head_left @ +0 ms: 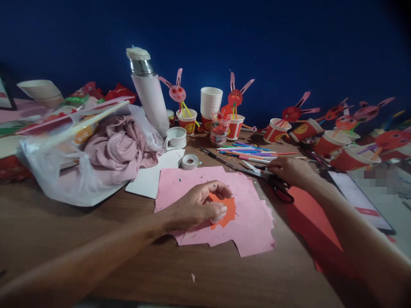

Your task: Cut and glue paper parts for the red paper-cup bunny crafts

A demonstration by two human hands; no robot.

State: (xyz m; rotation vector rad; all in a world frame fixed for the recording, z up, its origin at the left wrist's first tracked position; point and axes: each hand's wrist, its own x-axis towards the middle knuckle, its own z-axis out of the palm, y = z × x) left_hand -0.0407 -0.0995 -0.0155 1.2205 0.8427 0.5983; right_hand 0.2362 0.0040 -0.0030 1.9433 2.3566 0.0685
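My left hand (205, 204) is over the pink paper (253, 222), its thumb pressed on a small orange paper piece (229, 214) with a jagged edge. The index finger curves above the piece, and the other fingers are mostly hidden. At the right, my right hand (287, 170) has its fingers closed at the black-handled scissors (282, 193). The blades point left, beside a dark pen (221, 159). Red paper (311, 214) lies under my right forearm. A roll of clear tape (190, 161) sits at the pink paper's back edge.
Behind are colored sticks or pens (247, 149), a white cup (176, 138), a tall flask (149, 98), and stacked paper cups (211, 102). Several cups hold paper rabbit heads (177, 93). A plastic bag with pink cloth (115, 149) is left; a phone (359, 201) lies right.
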